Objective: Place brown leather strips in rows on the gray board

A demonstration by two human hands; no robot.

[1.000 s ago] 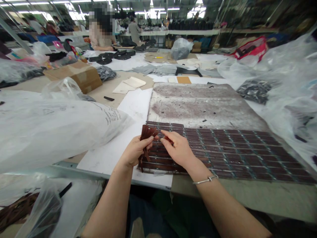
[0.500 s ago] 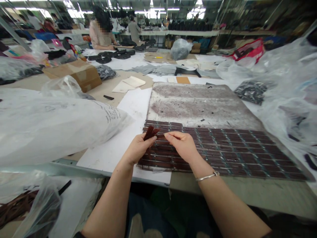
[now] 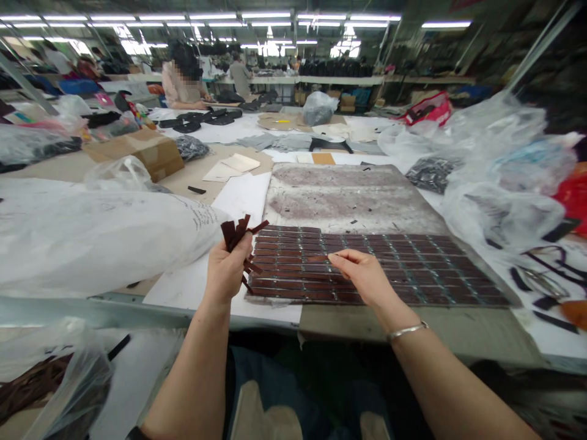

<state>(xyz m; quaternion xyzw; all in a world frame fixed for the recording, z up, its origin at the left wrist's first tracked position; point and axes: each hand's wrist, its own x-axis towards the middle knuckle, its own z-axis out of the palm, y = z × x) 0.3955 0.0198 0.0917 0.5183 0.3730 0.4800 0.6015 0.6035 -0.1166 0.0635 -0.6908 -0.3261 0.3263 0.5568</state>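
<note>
My left hand [image 3: 228,266] is closed round a bunch of dark brown strips [image 3: 236,232], whose ends fan out above and below the fist. Between the thumb and fingers of my right hand [image 3: 360,269] is pinched one single brown strip [image 3: 317,258], pointing left. It hovers over, or lies close on, rows of similar brown strips [image 3: 389,269]; I cannot tell if it touches them. Those rows cover the near part of a stained board [image 3: 321,192], with shiny lines between columns. The board's far part shows whitish and brown smears and a few dark scraps.
A big white plastic bag [image 3: 105,238] lies left of the board, a cardboard box [image 3: 137,150] behind it. Clear plastic bags [image 3: 499,177] crowd the right side. Below left, an open bag holds more brown strips [image 3: 36,385]. Across the table a person [image 3: 183,79] sits working.
My hands have moved apart. The left has drawn back left and up with the bunch; the right has pulled one strip away to the right. The camera view has tilted slightly upward.
</note>
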